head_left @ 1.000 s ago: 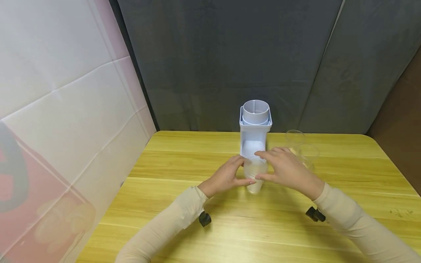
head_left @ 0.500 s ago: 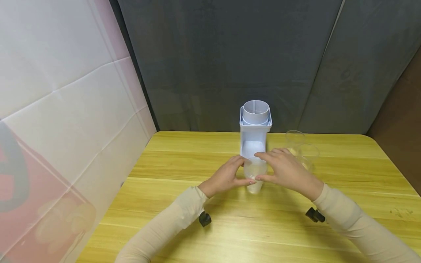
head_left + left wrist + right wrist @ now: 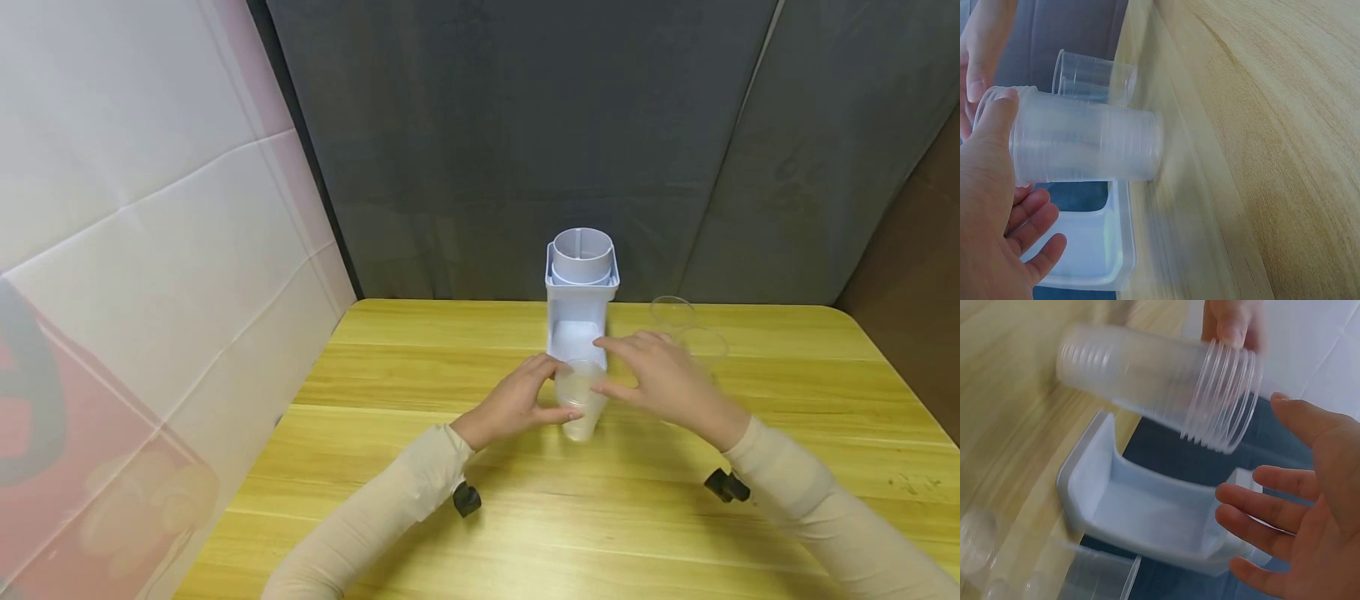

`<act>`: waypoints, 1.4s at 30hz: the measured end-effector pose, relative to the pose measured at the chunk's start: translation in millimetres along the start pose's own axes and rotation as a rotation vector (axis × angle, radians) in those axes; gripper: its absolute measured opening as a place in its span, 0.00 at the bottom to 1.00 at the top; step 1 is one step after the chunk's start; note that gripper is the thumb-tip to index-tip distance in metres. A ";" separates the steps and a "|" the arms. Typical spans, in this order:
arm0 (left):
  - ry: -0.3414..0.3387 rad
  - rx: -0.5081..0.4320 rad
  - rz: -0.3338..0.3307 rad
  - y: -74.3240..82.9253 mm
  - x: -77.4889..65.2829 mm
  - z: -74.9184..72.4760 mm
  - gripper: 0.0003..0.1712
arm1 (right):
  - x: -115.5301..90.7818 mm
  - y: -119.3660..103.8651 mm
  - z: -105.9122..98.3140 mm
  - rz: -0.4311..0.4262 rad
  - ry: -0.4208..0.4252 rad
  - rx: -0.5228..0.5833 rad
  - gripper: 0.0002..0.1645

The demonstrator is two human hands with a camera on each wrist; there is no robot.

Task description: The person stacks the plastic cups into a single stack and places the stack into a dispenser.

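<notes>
A stack of nested clear plastic cups (image 3: 581, 417) stands upright on the table in front of a white holder. My left hand (image 3: 517, 396) grips the stack near the top, its thumb lying by the rims in the left wrist view. Several rims show close together at the stack's upper end (image 3: 1225, 394) in the right wrist view. My right hand (image 3: 667, 383) is just to the right of the stack, fingers spread and nothing in them; a gap shows between it and the rims (image 3: 1250, 394). The white holder (image 3: 577, 308) has a round tube (image 3: 583, 265) at its top.
Several single clear cups stand to the right of the holder, partly behind my right hand; one cup's rim (image 3: 672, 298) shows near the table's back edge. The wooden table (image 3: 570, 533) meets a dark grey curtain (image 3: 510, 150) at the back and a pale panel at the left.
My right hand has come away from the cup stack, shifting slightly to the right with its fingers parted. The left hand and the stack have stayed in place.
</notes>
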State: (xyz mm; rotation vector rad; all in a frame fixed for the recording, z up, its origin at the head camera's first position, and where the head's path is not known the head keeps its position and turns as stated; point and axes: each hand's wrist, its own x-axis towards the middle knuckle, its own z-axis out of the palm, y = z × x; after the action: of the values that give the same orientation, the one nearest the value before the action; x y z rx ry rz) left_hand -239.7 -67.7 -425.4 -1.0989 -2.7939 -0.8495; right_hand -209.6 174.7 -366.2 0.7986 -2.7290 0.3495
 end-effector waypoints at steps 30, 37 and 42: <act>-0.006 -0.028 -0.030 -0.1 -0.2 2.5 0.35 | -31.6 96.9 -12.2 0.403 0.032 -0.060 0.42; -0.003 -0.024 -0.024 -1.3 0.3 3.2 0.35 | -37.3 103.0 -13.9 0.410 0.029 -0.043 0.44; -0.004 -0.029 -0.027 -1.6 0.4 3.3 0.36 | -41.5 95.8 -17.3 0.405 0.031 -0.037 0.43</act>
State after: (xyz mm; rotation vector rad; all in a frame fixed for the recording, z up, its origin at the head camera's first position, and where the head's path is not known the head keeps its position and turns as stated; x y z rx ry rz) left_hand -240.5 -66.8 -428.9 -1.0703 -2.8147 -0.8934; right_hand -225.7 278.6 -378.1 0.2213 -2.8452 0.3859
